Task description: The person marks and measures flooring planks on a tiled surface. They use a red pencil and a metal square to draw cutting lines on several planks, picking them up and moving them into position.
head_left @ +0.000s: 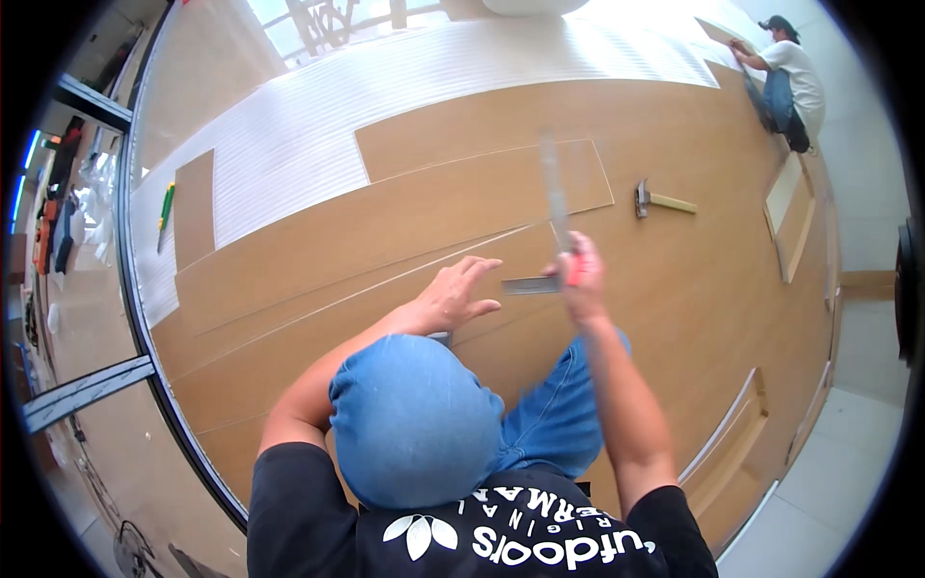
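Observation:
My right hand [587, 294] is closed around a metal carpenter's square [553, 183], raised over the floorboards. Its long blade points away from me and is smeared by motion; the short arm sticks out to the left. Something small and red shows at the same hand's fingers, too blurred to name. My left hand [451, 295] hovers above the boards with its fingers apart and nothing in them. Below both hands lies a brown floorboard [385, 284] with a pale long edge. A claw hammer [663, 199] with a wooden handle rests on the boards to the right.
White ribbed underlay [279, 144] spreads beyond the boards. On it, at the left, lies a green utility knife [167, 214] beside a short board piece [195, 207]. A metal door track [183, 424] borders the left. Another person [788, 87] crouches at the far right, handling a board.

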### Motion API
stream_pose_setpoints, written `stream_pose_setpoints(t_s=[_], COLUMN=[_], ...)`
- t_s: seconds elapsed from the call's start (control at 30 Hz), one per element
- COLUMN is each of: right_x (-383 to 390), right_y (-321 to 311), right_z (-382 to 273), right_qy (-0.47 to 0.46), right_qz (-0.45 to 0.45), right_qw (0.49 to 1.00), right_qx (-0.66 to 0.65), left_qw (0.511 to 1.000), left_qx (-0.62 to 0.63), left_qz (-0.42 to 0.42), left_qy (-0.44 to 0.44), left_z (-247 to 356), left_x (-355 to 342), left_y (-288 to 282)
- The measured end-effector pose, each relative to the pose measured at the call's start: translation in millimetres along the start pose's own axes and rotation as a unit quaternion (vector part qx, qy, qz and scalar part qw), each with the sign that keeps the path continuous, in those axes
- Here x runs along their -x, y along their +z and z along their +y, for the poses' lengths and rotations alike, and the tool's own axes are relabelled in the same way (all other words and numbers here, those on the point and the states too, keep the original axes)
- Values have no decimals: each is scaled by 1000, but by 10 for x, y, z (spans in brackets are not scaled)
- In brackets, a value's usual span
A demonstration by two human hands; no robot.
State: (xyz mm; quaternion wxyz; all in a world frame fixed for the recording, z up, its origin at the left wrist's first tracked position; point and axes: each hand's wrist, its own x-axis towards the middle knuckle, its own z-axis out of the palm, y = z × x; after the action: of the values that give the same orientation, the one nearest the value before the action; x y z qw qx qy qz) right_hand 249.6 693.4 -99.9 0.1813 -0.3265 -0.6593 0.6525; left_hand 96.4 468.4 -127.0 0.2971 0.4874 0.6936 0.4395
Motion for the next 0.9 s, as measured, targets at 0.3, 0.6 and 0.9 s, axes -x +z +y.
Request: stream_pose_setpoints(t_s=[0.3,0.6,0.9], right_x=[-683,-1209,-1347], right_y=[1024,688,586], right_z=[886,1086,1228], right_qy=[74,-154,-179], right_qz=[-48,-127,-158], right_qw=[995,827,837], right_qx=[41,525,493], left_qw=[981,970,976], left_qx=[-152,-208,-168], left_qz=[112,106,104], left_qy=[-36,-64,-89], left_z=[-984,-1313,-1364], left_x=[-51,-204,-322], left_y=[-157,-118,-139])
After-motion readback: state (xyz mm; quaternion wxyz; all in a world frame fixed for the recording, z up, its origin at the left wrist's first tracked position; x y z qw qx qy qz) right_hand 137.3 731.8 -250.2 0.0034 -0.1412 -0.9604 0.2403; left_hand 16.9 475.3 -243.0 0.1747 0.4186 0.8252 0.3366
